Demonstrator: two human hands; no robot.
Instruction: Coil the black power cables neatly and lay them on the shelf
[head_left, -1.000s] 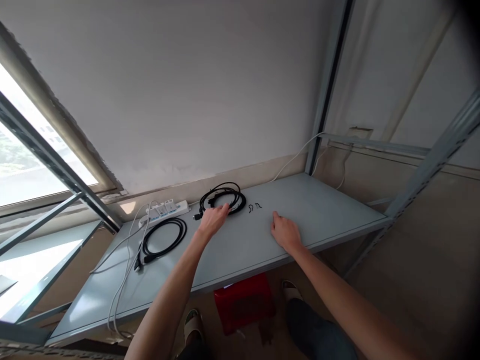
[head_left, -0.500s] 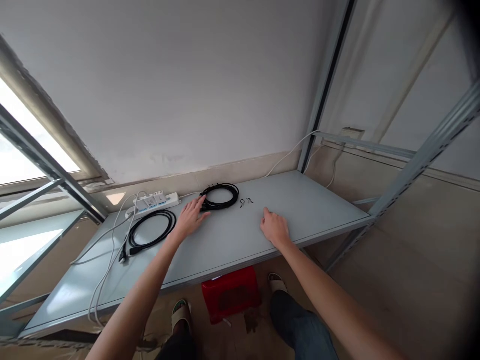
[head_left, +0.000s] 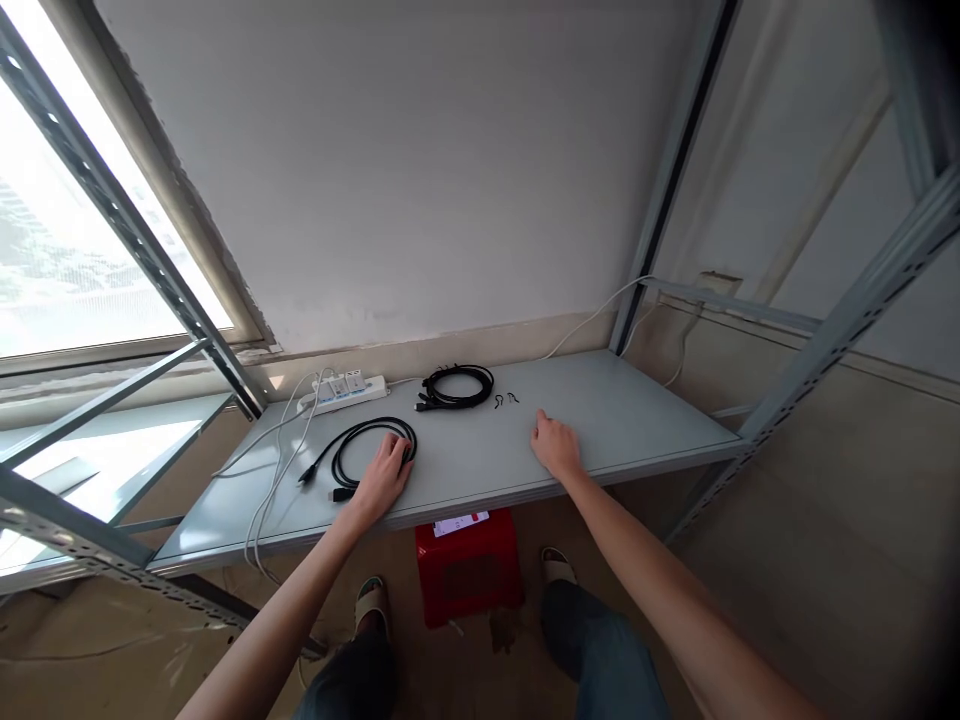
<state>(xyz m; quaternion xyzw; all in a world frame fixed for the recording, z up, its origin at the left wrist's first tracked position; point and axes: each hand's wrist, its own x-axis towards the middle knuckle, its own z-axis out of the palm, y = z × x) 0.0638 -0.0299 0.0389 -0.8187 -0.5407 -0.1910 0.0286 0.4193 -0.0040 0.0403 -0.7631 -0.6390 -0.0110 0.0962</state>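
Note:
My left hand (head_left: pixel 384 476) has its fingers closed over the right side of a coiled black cable (head_left: pixel 349 437) on the grey shelf. One plug of that cable (head_left: pixel 307 475) sticks out to the left, and another lies close to my wrist. Behind it sits a second coiled black cable (head_left: pixel 457 403), which neither hand touches. My right hand (head_left: pixel 556 446) rests on the shelf with curled fingers and the index knuckle forward; nothing shows in it. Two short black twist ties (head_left: pixel 499 401) lie on the shelf just left of and beyond that hand.
A white power strip (head_left: pixel 341 398) with plugged-in adapters stands against the wall. White cords (head_left: pixel 289 455) run across the shelf's left part and over its front edge. Metal posts (head_left: pixel 667 200) frame the grey shelf (head_left: pixel 465 470). Below is a red stool (head_left: pixel 469 570) with a phone (head_left: pixel 459 524) on it.
My left hand has gone from the rear coil to the front one and gripped it. The front coil sits slightly farther right, its plug ends farther apart. The view has shifted left.

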